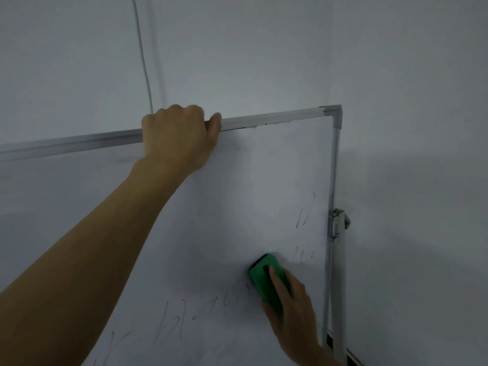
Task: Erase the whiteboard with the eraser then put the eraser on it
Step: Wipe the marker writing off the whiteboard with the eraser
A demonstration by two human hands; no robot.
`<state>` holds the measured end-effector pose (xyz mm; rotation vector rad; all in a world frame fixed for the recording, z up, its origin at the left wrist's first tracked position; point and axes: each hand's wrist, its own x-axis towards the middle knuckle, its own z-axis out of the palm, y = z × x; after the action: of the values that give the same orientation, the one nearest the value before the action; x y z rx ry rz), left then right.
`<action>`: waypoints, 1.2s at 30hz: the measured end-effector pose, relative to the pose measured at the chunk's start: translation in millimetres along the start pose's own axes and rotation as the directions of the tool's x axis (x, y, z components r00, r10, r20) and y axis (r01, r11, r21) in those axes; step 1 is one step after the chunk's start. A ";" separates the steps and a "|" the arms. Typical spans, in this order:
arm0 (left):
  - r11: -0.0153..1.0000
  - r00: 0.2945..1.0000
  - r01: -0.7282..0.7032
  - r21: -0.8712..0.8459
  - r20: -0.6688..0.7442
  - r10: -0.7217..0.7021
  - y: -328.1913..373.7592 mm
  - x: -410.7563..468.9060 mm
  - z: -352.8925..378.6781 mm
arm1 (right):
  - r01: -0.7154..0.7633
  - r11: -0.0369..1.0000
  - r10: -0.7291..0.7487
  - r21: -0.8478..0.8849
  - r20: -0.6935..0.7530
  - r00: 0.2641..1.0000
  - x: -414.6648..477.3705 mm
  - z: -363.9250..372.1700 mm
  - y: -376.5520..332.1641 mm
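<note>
My right hand (pixel 293 305) pinches the light, blocky eraser (pixel 266 278) flat to the slick board (pixel 237 196); my left hand (pixel 179 136) clamps its stiff top edge.

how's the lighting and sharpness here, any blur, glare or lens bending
Head view: dim, flat bluish light, no glare on the whiteboard; the right hand and green eraser look slightly motion-smeared, the left hand gripping the top frame is sharper; the right frame edge bows slightly, likely wide-angle distortion.
</note>
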<state>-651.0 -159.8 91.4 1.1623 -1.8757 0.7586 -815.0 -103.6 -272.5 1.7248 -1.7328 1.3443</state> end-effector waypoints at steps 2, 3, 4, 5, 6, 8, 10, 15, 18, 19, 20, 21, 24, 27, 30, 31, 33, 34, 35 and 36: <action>1.000 1.000 -0.009 -0.003 -0.029 0.009 4.0 -1.5 3.0 | -0.078 0.997 0.078 0.008 -0.087 0.993 36.0 -13.9 21.6; 1.000 0.999 -0.011 -0.005 -0.047 0.010 4.4 -2.6 4.3 | -0.188 0.981 0.193 0.042 -0.150 0.970 59.8 -24.8 33.2; 1.000 0.998 -0.012 -0.005 -0.060 0.011 4.2 -3.3 5.2 | -0.304 0.946 0.320 0.112 -0.190 0.928 81.9 -36.2 45.4; 1.000 0.998 -0.014 -0.006 -0.066 0.013 4.4 -3.2 6.1 | -0.393 0.900 0.427 0.187 -0.202 0.881 97.8 -44.0 54.4; 1.000 0.998 -0.015 -0.006 -0.068 0.015 4.8 -3.2 6.0 | -0.457 0.856 0.504 0.242 -0.191 0.842 106.2 -47.1 56.4; 1.000 0.998 -0.009 -0.006 -0.069 0.008 6.0 -2.7 6.5 | -0.471 0.845 0.516 0.252 -0.153 0.843 108.2 -46.7 35.3; 1.000 0.996 0.007 -0.013 -0.084 -0.008 5.4 -3.1 7.5 | -0.310 0.931 0.334 0.192 -0.112 0.936 97.9 -43.0 2.4; 1.000 0.996 -0.001 -0.022 -0.087 -0.001 2.0 -6.1 6.5 | -0.119 0.993 0.113 -0.019 -0.205 0.972 127.3 -52.9 11.0; 1.000 0.996 -0.007 -0.002 -0.086 0.007 3.2 -5.2 6.6 | -0.263 0.964 0.259 0.030 -0.308 0.915 160.3 -70.8 32.7; 1.000 0.996 -0.006 -0.003 -0.087 0.006 4.2 -5.0 7.2 | -0.290 0.955 0.292 0.055 -0.313 0.904 168.8 -75.0 36.4; 1.000 0.996 -0.004 -0.004 -0.084 0.004 4.9 -4.9 8.0 | -0.305 0.949 0.313 0.075 -0.316 0.896 175.1 -78.0 37.3; 1.000 0.997 -0.001 -0.002 -0.083 0.001 5.0 -4.3 8.4 | -0.314 0.945 0.328 0.097 -0.315 0.891 177.7 -77.2 38.6; 1.000 0.996 -0.003 0.000 -0.091 0.003 3.1 -4.1 10.1 | -0.365 0.909 0.409 0.199 -0.271 0.871 153.6 -64.7 36.5; 1.000 0.994 -0.010 -0.005 -0.107 0.010 0.1 -5.3 10.2 | -0.408 0.898 0.435 0.164 -0.190 0.880 88.0 -35.4 32.4; 1.000 0.992 -0.021 -0.015 -0.127 0.018 -2.9 -6.4 10.5 | -0.452 0.878 0.471 0.157 -0.110 0.875 57.0 -26.2 39.0; 1.000 0.992 -0.023 -0.015 -0.127 0.021 -3.4 -5.6 10.5 | -0.455 0.874 0.475 0.171 -0.103 0.874 64.3 -28.4 44.9; 0.999 0.992 -0.031 -0.019 -0.121 0.029 -1.8 -5.0 10.5 | -0.425 0.884 0.454 0.194 -0.144 0.879 91.4 -41.1 49.4; 0.999 0.992 -0.036 -0.020 -0.123 0.033 -0.5 -5.1 10.6 | -0.398 0.895 0.432 0.203 -0.169 0.886 108.9 -50.6 48.3; 0.999 0.991 -0.041 -0.016 -0.126 0.039 0.6 -4.9 10.7 | -0.373 0.903 0.413 0.213 -0.196 0.889 126.9 -60.0 45.9; 0.999 0.991 -0.047 -0.011 -0.128 0.045 2.0 -5.0 10.9 | -0.356 0.907 0.404 0.224 -0.224 0.887 143.1 -67.5 44.5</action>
<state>-654.8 -165.5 81.4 1.0399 -1.8043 0.8242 -908.3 -141.3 -142.6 1.2409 -1.9039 1.8553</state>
